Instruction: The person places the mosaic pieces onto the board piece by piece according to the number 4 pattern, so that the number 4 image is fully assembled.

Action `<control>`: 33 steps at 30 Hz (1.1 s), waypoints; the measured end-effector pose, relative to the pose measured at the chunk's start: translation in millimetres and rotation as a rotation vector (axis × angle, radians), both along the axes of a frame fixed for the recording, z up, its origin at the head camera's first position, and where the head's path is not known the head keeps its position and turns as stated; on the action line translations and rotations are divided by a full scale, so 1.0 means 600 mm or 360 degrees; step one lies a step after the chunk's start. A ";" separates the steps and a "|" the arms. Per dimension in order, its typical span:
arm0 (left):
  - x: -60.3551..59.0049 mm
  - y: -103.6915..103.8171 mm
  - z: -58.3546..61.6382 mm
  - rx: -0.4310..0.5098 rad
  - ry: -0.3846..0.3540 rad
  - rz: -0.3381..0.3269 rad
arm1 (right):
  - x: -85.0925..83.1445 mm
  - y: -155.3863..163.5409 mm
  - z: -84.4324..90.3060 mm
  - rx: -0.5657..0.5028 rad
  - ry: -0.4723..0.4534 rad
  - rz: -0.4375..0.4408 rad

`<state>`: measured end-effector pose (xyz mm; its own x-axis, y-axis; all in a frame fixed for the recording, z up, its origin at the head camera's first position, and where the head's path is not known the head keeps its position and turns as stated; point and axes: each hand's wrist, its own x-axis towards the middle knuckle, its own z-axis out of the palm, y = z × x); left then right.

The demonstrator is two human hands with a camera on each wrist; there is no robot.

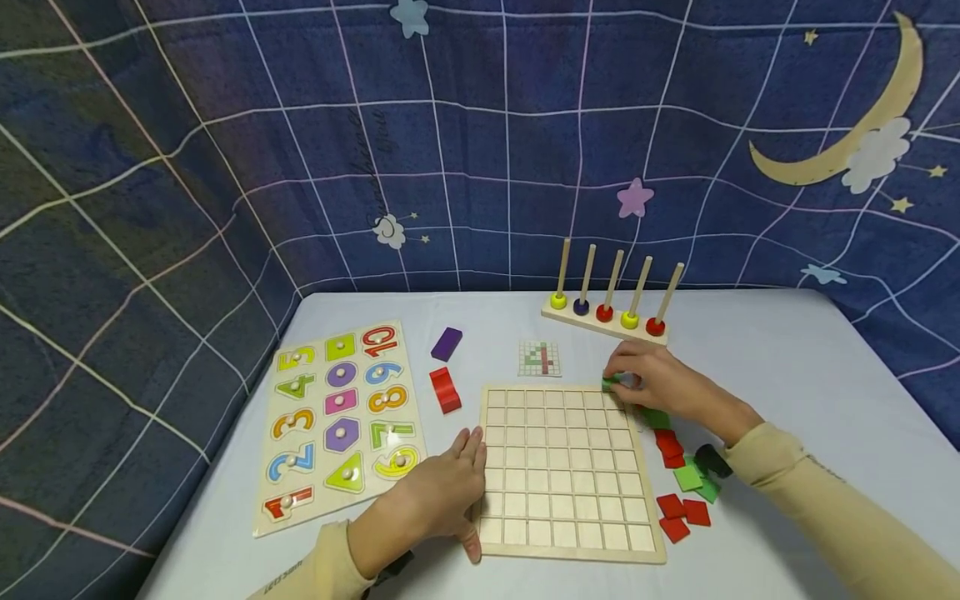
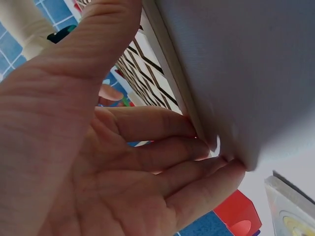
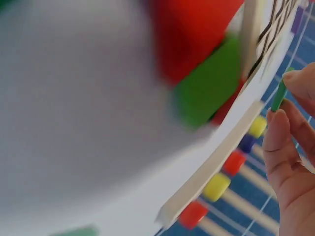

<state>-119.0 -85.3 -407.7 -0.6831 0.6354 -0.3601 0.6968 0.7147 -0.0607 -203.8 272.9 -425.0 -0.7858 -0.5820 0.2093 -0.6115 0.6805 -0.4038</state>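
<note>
While the left hand (image 1: 435, 492) lies flat, fingers straight against the grid board (image 1: 566, 467) near the bench's front edge, the right hand (image 1: 660, 383) pinches a green tile (image 1: 611, 382) at the board's far right corner; lower it level, squarely into one cell.

Green tile (image 1: 613, 382) mostly hidden by right hand (image 1: 660, 385), pattern card (image 1: 540, 358) perhaps unreadable

The right hand (image 1: 663, 385) pinches a green tile (image 1: 611, 382). Red and green tiles (image 1: 678, 483) lie beside the pale wooden grid board (image 1: 564, 471). Behind the board, the peg rack (image 1: 607, 315) has yellow, blue and red beads.
</note>
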 end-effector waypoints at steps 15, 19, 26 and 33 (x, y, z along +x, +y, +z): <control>-0.003 0.008 -0.001 0.0021 0.0007 -0.0021 | 0.003 -0.064 -0.017 -0.0007 0.0165 0.0305; -0.003 0.010 -0.001 0.0008 0.0017 -0.0038 | 0.005 -0.064 -0.022 0.0020 0.0234 0.0329; -0.004 0.009 0.003 -0.0049 0.0062 -0.0053 | 0.006 -0.071 -0.017 0.0042 0.0179 0.0290; -0.001 0.003 0.000 -0.0018 0.0036 -0.0027 | 0.019 -0.071 -0.004 0.0090 0.0082 0.0242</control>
<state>-119.7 -83.4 -407.5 -0.6803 0.6429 -0.3520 0.7072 0.7020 -0.0847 -192.6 230.4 -427.7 -0.6769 -0.7054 0.2104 -0.7280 0.5993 -0.3329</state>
